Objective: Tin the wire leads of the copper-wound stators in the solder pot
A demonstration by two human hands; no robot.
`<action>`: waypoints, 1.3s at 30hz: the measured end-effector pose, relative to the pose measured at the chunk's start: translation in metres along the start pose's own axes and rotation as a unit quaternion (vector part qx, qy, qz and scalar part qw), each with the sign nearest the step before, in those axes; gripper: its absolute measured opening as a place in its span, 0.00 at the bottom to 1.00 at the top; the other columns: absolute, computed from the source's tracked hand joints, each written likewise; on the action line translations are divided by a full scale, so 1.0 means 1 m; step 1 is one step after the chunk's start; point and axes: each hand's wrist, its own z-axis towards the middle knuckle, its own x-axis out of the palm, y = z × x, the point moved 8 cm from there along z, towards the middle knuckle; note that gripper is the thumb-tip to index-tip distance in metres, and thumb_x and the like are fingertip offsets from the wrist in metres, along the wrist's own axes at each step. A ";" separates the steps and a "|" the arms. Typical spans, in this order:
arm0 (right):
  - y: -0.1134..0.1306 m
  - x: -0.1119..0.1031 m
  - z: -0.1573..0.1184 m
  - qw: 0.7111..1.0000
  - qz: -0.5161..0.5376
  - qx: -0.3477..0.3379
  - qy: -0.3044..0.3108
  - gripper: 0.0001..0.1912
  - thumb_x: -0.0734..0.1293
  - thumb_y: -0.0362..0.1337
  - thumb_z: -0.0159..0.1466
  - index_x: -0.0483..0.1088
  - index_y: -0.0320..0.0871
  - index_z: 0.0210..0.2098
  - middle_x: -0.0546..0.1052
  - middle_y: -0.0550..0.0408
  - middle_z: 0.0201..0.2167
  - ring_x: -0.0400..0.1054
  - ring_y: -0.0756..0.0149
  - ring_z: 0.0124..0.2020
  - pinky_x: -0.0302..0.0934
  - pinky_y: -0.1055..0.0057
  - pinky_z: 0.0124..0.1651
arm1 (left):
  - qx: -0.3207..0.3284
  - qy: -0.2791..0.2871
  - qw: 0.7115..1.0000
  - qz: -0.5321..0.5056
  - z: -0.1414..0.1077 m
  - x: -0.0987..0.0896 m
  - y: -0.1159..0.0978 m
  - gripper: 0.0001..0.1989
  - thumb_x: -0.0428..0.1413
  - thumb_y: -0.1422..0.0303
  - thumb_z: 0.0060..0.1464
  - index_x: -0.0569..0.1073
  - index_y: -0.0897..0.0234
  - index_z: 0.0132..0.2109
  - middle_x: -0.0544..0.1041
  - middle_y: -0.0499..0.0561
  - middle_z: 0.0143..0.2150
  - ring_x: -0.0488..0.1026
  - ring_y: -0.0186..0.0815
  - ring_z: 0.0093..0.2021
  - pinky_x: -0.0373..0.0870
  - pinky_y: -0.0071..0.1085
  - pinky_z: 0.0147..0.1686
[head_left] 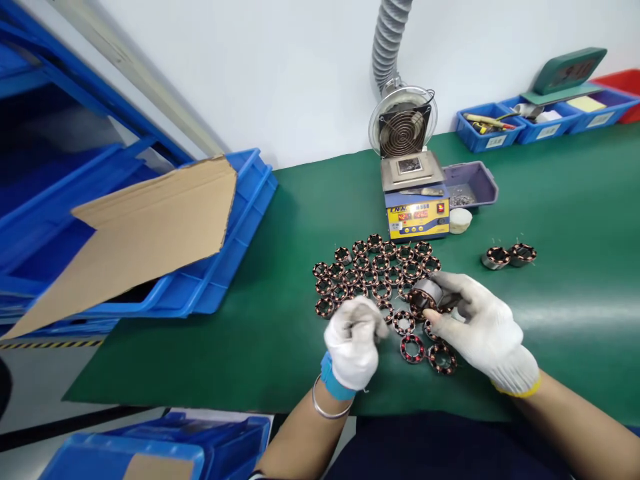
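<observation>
My right hand (475,320), in a white glove, grips a copper-wound motor stator (424,297) between thumb and fingers, tilted above the others. My left hand (354,337), gloved too with a blue band at the wrist, is closed just left of it; whether anything is inside the fingers is hidden. Beneath and beyond both hands, several more stators (381,262) stand close together in rows on the green table. Nearest me lie a red-marked stator (413,349) and another ring-shaped stator (443,359). Two stators (509,256) with upright wire ends sit apart at the right.
A solder pot (418,220) with a digital display stands behind the stators, under a fan and grey duct (390,40). Beside it are a purple tray (473,183) and a white round block (460,220). Blue bins (490,127) line the back right; cardboard (150,233) covers crates at left.
</observation>
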 end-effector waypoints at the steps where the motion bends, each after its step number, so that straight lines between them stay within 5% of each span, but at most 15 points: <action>1: -0.001 0.000 0.000 1.000 0.002 0.001 0.001 0.27 0.72 0.45 0.57 0.74 0.46 0.55 0.79 0.49 0.44 0.75 0.60 0.39 0.73 0.63 0.44 | -0.006 -0.031 0.999 -0.005 0.001 -0.007 0.002 0.18 0.47 0.60 0.69 0.65 0.61 0.30 0.67 0.44 0.22 0.64 0.29 0.19 0.62 0.27 0.21; 3: 0.000 0.001 -0.002 1.000 -0.003 -0.002 0.011 0.27 0.72 0.45 0.57 0.74 0.47 0.55 0.79 0.49 0.45 0.75 0.61 0.39 0.73 0.63 0.43 | -0.036 -0.039 0.999 0.015 0.003 -0.009 0.008 0.19 0.46 0.57 0.70 0.68 0.62 0.33 0.70 0.46 0.25 0.66 0.30 0.22 0.63 0.27 0.21; 7: 0.006 0.008 -0.004 0.998 -0.032 -0.024 0.044 0.27 0.73 0.45 0.56 0.74 0.46 0.54 0.78 0.51 0.44 0.75 0.62 0.39 0.72 0.65 0.42 | -0.087 0.047 0.992 0.078 0.007 0.008 0.015 0.19 0.56 0.54 0.63 0.70 0.62 0.30 0.70 0.47 0.26 0.66 0.31 0.24 0.64 0.28 0.24; 10: 0.010 0.011 -0.005 0.996 -0.025 -0.034 0.074 0.27 0.72 0.43 0.56 0.74 0.45 0.54 0.79 0.51 0.41 0.74 0.64 0.36 0.72 0.67 0.38 | -0.136 0.153 0.976 0.073 0.006 0.018 0.012 0.23 0.55 0.58 0.63 0.64 0.61 0.22 0.65 0.45 0.19 0.61 0.29 0.20 0.58 0.28 0.22; 17: 0.009 -0.012 0.005 0.998 -0.037 -0.033 0.029 0.26 0.73 0.42 0.56 0.75 0.46 0.54 0.80 0.51 0.39 0.75 0.62 0.35 0.73 0.64 0.38 | -0.216 0.399 0.887 -0.089 -0.010 0.019 -0.005 0.31 0.54 0.46 0.59 0.60 0.60 0.17 0.65 0.48 0.12 0.61 0.31 0.13 0.59 0.31 0.18; 20: 0.013 -0.024 0.029 0.999 -0.018 -0.039 0.019 0.27 0.74 0.42 0.56 0.75 0.46 0.55 0.81 0.49 0.43 0.76 0.60 0.38 0.74 0.62 0.43 | -0.191 0.385 0.903 0.005 -0.011 0.031 0.003 0.27 0.53 0.56 0.63 0.63 0.61 0.18 0.66 0.48 0.14 0.62 0.31 0.15 0.57 0.31 0.19; 22: 0.021 -0.035 0.060 0.998 -0.003 -0.057 0.013 0.27 0.74 0.42 0.56 0.75 0.45 0.55 0.81 0.49 0.45 0.77 0.59 0.41 0.74 0.61 0.47 | -0.090 0.308 0.934 0.158 -0.007 0.038 0.001 0.21 0.54 0.64 0.61 0.65 0.61 0.20 0.69 0.49 0.17 0.66 0.33 0.19 0.60 0.31 0.23; 24: 0.037 -0.048 0.101 0.995 -0.030 -0.097 -0.004 0.26 0.73 0.41 0.57 0.75 0.44 0.55 0.81 0.50 0.46 0.77 0.59 0.42 0.74 0.61 0.50 | 0.009 0.296 0.920 0.257 -0.015 0.056 -0.005 0.10 0.56 0.66 0.58 0.72 0.62 0.28 0.76 0.51 0.25 0.73 0.37 0.27 0.67 0.33 0.29; 27: 0.070 -0.068 0.166 0.965 -0.213 -0.142 -0.061 0.26 0.74 0.39 0.55 0.77 0.41 0.53 0.81 0.49 0.46 0.76 0.55 0.44 0.71 0.57 0.53 | 0.091 0.311 0.896 0.304 -0.029 0.075 -0.007 0.06 0.57 0.65 0.58 0.75 0.61 0.39 0.79 0.53 0.33 0.77 0.40 0.34 0.71 0.34 0.35; 32: 0.116 -0.069 0.242 0.880 -0.443 -0.159 -0.060 0.32 0.71 0.46 0.59 0.73 0.32 0.58 0.76 0.38 0.55 0.70 0.48 0.56 0.61 0.55 0.59 | 0.142 0.299 0.886 0.324 -0.030 0.072 -0.005 0.08 0.55 0.63 0.59 0.73 0.61 0.43 0.80 0.53 0.37 0.78 0.42 0.35 0.71 0.37 0.33; 39: 0.135 -0.041 0.278 0.851 -0.495 -0.176 -0.028 0.34 0.70 0.49 0.59 0.72 0.21 0.51 0.75 0.33 0.54 0.65 0.45 0.62 0.55 0.60 0.61 | 0.150 0.303 0.876 0.343 -0.027 0.069 -0.003 0.10 0.55 0.61 0.59 0.72 0.62 0.43 0.81 0.52 0.38 0.77 0.43 0.33 0.68 0.39 0.29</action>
